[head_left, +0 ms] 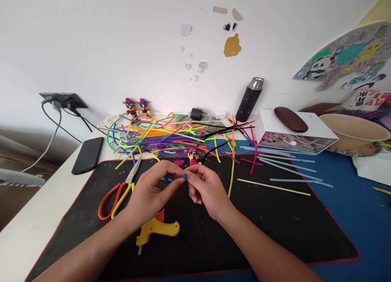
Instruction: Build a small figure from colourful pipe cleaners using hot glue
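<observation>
Head cam, looking down on a black mat [201, 245] spread over the surface [55, 200]. Got a tiny blue piece [183, 176] pinched tight between thumb and forefinger of the left hand [152, 188], up over the mat's far-middle part. Way too small and covered to make out a shape. Can see the right hand [210, 188] up close too, fingers curled in, thumb tip right by the piece, but can't tell if actually gripping it, too much overlap there.

Near the mat's far edge, just past the hands, spot a little figure [193, 155], bottom blocked by the right hand, with a small pink bit [179, 163] beside it, kinda hard to read. Notice blue slivers [170, 179] on the mat too, half lost behind the left hand. On the mat's left side, find scissors [131, 177] and a yellow glue gun [163, 228], both partly covered by the left hand and arm. Beyond the mat's far edge, get a tangle of pipe cleaners [171, 137], too jumbled to count. Off the mat's far-right corner, catch a bowl [354, 129] reaching the frame edge.
</observation>
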A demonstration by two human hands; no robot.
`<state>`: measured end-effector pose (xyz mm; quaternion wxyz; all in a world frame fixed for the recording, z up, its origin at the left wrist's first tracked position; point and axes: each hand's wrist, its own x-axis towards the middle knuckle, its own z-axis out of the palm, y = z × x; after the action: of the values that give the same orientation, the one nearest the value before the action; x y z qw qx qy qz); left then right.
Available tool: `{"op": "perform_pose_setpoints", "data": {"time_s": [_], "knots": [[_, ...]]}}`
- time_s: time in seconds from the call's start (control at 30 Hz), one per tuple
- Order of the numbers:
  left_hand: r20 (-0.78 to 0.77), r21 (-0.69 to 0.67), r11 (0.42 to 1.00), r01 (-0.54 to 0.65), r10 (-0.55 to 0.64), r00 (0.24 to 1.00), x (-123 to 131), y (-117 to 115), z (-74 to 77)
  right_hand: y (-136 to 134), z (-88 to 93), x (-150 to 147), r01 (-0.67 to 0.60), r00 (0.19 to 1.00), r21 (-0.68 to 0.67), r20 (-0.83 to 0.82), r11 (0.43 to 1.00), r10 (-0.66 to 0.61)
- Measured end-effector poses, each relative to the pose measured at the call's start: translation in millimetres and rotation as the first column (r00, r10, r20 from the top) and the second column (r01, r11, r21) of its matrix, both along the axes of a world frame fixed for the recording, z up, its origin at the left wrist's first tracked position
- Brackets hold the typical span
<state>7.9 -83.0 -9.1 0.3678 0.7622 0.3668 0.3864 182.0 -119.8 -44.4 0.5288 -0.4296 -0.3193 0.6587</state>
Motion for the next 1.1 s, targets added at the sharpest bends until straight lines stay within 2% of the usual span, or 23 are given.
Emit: {"op": "perform_pose_setpoints", "data": {"time_s": [0.13,0.27,0.37,0.43,0.57,0.8,0.93,1.1], "knots": [[0.108,-0.204,0.978,-0.04,0.063,0.992,-2.4,2.5,0.1,-0.2,-2.4,0.6,0.004,1.0,0.0,-0.005,1.0,-0.004],[0.275,-0.423,0.906,-0.01,0.139,0.951,-6.0,9.3,-7.6,-0.8,-1.8,1.6,0.003,1.0,0.016,-0.031,1.0,-0.002],[0.352,-0.502,0.865,0.015,0.189,0.917,-6.3,12.3,-13.2,-1.3,0.1,1.3,0.009,0.999,0.028,-0.049,1.0,-0.007],[0.362,-0.508,0.861,0.027,0.186,0.913,-4.4,11.7,-13.6,-1.5,1.1,0.5,0.008,0.998,0.039,-0.055,0.999,-0.006],[0.297,-0.437,0.899,0.009,0.135,0.945,0.9,6.5,-8.3,-1.6,1.6,-1.8,-0.001,0.998,0.043,-0.069,0.999,0.004],[0.117,-0.169,0.98,-0.104,0.125,0.985,2.1,2.4,-9.2,-2.6,1.2,-2.3,0.009,0.996,0.052,-0.089,0.999,-0.004],[0.048,0.003,0.992,-0.128,0.128,0.991,2.3,1.0,-10.4,-2.6,0.0,-2.8,0.004,0.994,0.05,-0.109,0.999,0.001],[-0.01,0.175,0.978,-0.113,0.116,0.993,3.6,-1.0,-11.5,-2.1,-0.4,-4.0,0.0,0.992,0.039,-0.125,0.999,0.005]]}}
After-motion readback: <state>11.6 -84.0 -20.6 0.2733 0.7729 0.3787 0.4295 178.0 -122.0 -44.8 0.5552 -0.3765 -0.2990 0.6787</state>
